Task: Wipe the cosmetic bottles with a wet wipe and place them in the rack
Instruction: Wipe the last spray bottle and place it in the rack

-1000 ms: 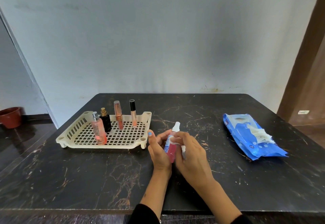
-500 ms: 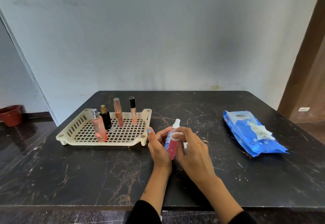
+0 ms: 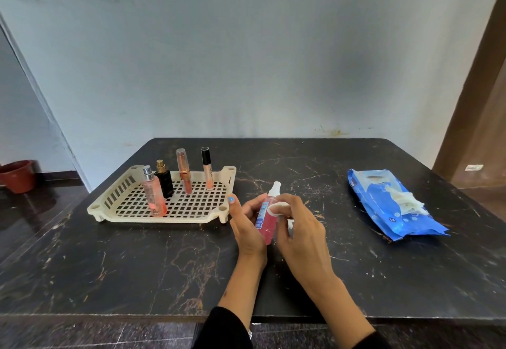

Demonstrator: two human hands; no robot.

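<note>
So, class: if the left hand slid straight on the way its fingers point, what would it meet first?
Probably the rack: the left hand, holding the pink spray bottle, points up and away toward the rack's near right corner, though depth is hard to judge.

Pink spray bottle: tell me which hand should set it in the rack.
Left, probably. The left hand already grips the pink spray bottle and lies nearer the rack; the right hand holds the wipe.

We see a black marble-look table (image 3: 137, 266) with brown veins. Directly on it: cream perforated rack (image 3: 115, 198) at left and a blue wet wipe pack (image 3: 383, 206) at right, well apart.
</note>
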